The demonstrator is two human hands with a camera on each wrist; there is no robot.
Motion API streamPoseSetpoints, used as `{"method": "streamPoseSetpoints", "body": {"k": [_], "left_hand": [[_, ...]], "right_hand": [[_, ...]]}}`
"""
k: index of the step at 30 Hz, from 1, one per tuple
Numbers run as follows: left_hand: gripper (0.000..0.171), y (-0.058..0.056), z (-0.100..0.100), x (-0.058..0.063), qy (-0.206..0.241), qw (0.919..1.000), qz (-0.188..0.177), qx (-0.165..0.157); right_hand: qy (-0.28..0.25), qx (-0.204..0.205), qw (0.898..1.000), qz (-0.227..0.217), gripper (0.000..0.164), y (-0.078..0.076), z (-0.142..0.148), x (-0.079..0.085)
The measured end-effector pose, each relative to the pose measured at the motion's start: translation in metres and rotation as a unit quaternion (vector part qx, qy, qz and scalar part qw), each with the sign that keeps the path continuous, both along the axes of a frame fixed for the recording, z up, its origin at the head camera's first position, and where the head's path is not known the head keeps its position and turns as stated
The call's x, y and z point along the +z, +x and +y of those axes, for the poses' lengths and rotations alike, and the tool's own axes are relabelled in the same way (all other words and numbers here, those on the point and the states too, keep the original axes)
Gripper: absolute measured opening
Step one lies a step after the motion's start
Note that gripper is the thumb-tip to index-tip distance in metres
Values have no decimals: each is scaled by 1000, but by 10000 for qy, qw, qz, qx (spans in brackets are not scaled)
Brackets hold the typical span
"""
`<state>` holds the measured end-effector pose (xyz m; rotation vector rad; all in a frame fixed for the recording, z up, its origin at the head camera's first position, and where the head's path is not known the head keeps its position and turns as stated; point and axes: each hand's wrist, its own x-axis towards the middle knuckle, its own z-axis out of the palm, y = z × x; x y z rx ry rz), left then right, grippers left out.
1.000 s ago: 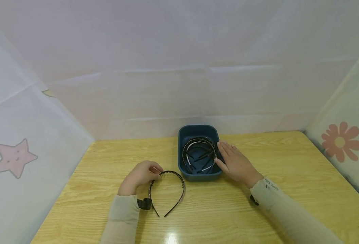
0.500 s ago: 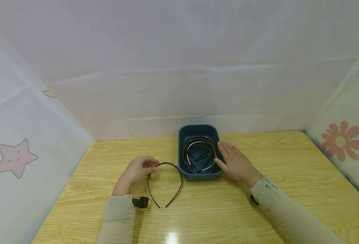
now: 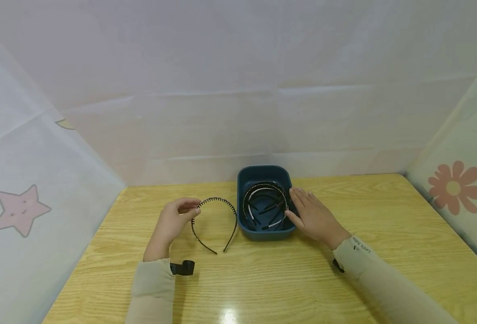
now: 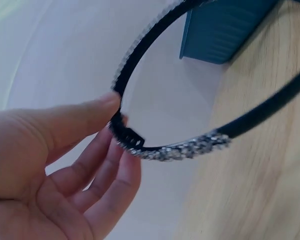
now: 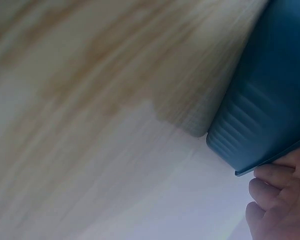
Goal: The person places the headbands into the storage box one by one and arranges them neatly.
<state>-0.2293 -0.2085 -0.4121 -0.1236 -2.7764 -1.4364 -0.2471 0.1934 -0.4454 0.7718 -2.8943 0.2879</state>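
My left hand (image 3: 174, 220) pinches a thin black headband (image 3: 215, 199) between thumb and fingertips at its upper left, raised over the wooden table. Its open ends point down towards me. Up close in the left wrist view, the headband (image 4: 190, 148) carries a strip of sparkling stones on the outside and small teeth inside. A dark blue plastic bin (image 3: 265, 236) stands just right of it, with several headbands (image 3: 258, 186) lying inside, black ones and one with white. My right hand (image 3: 315, 219) rests with straight fingers against the bin's right rim.
The pale wooden table (image 3: 384, 234) extends on both sides of the bin and towards me. White cloth (image 3: 206, 126) hangs right behind the table, with printed side panels showing a pink star (image 3: 18, 209) and a red flower (image 3: 454, 188).
My left hand has lifted the headband and moved it away from me and slightly left, its open ends shifting up from the table's front. The right hand and the bin have stayed still.
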Motion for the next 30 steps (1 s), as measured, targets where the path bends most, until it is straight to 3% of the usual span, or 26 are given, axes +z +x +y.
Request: {"method": "streamPoseSetpoints", "body": {"k": [7,11,19,30], "left_hand": [[34,2,3,5,494,9965,137,660],[36,3,8,9,1009,9907,110,901],[37,0,28,9,2491,9627,-129,1047],[34,-3,58,5,3397,9338,-79,1117]], "right_hand": [[12,-24,10000,-47,74,2,1,0],[56,-46,9999,-69,74,2,2,1],[77,-60,9999,-77,74,3,3,4],[44,-24,10000,-48,74,1,4,1]]}}
